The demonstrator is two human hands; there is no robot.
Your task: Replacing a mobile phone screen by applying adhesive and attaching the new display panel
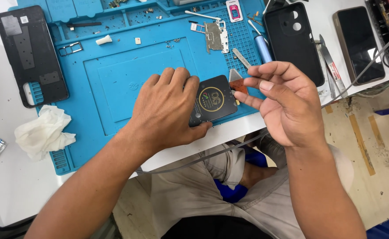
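My left hand (168,110) presses down on a black rounded pad with a gold ring emblem (214,99), which lies at the front edge of the blue work mat (114,79). My right hand (283,102) hovers just right of the pad and pinches a small reddish-brown flat piece (238,86) between thumb and fingertips. A grey triangular pick (234,74) shows right behind that piece.
A black phone back cover (30,53) lies at the mat's left edge, crumpled white tissue (44,132) below it. A metal shield plate (214,35), tweezers (331,66), a blue cylinder (262,46), a black phone case (294,40) and a dark phone (358,42) lie behind. A grey cable (203,157) crosses my lap.
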